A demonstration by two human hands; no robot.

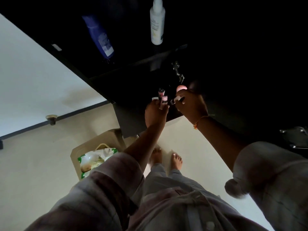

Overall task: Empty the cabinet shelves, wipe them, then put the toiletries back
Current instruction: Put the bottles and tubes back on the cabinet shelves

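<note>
**Dark cabinet, small slick tubes in both hands**

Pale floor (41,172) and a white wall (33,72) frame a black cabinet (133,84) whose inside is very dim. On its upper shelf a blue bottle (100,37) and a white spray bottle (157,22) stand well apart. Both of our hands are at the front of the lower shelf.

Our left hand (155,112) pinches a small cluster of pink tubes (162,99) between thumb and curled fingers. Our right hand (191,105), just beside it, curls round a pink-topped thing (181,88). We cannot tell what that is in the dark.

We judge the tubes light, stiff and smooth, so they could slide against one another and slip out of a bunched grip. They look best held round the middle, a few at a time. Both bottles look like plastic and heavier. We would take them round the waist rather than by the spray head or the cap.

A metal hinge (178,70) sits just above our right hand, and the shelf's front edge (136,67) runs close over both, so we should draw straight back to get clear. Below, the floor offers open room. A cardboard box (106,137) holding a packet of wipes (93,160) stands by our left foot.
</note>
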